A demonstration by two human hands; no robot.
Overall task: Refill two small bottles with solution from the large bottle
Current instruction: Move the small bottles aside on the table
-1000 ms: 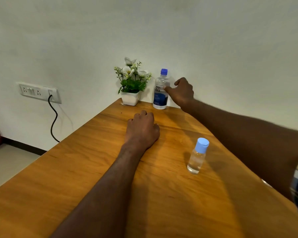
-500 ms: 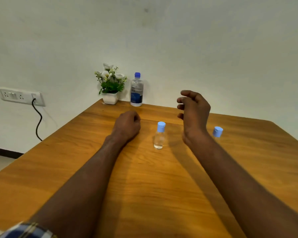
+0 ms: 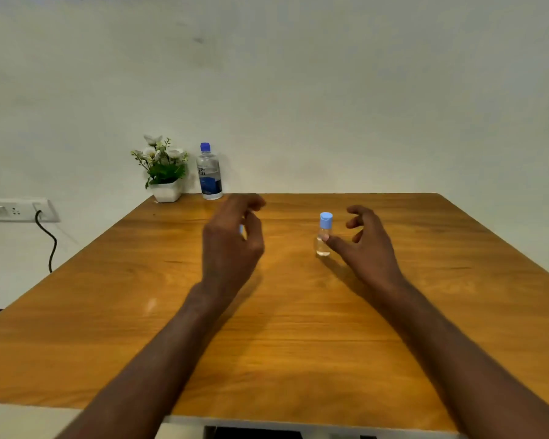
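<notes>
Right hand [image 3: 366,245] open, thumb touching small bottle [image 3: 324,234].

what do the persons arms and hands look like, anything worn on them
Both forearms are bare from the bottom edge of the picture up to the wrists, with no sleeve in view. The left hand and the right hand wear no gloves, and no watch, ring or band shows on either. The left hand is slightly blurred, so fine detail there is uncertain.
</notes>
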